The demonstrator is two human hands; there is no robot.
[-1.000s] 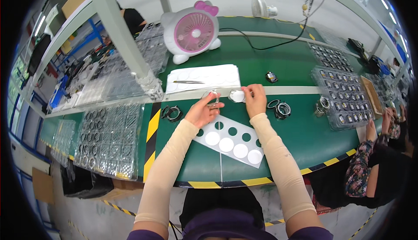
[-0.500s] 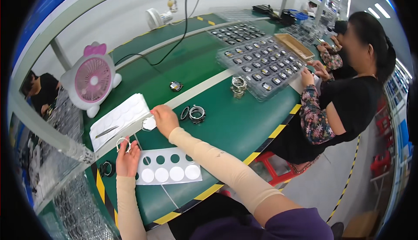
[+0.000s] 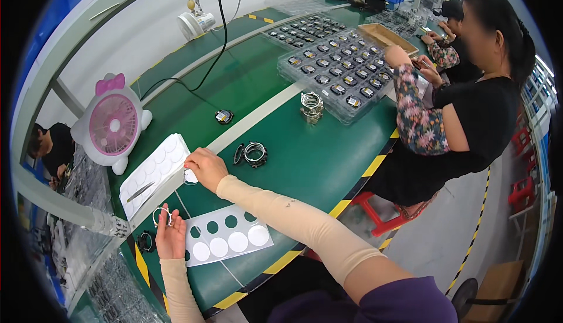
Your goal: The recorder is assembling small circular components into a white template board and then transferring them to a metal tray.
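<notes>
My left hand, palm up, has its thumb and fingers closed on a thin silver ring. Between the fingertips of my right hand is a white round sticker, partly hidden under the hand. Below my right hand lies a sticker sheet with a row of white circles and a row of holes that show the green table. A stack of sheets with white circles lies beyond my left hand, with tweezers on top.
Black and silver rings sit right of my right hand; a ring stack stands farther off. Dark rings lie left of my left hand. Clear trays hold round parts. A pink-and-white fan stands far left. A co-worker sits at right.
The whole view has shifted a little. My right hand now covers more of the white sticker. My left hand still holds the ring. A co-worker's hand has risen over the trays.
</notes>
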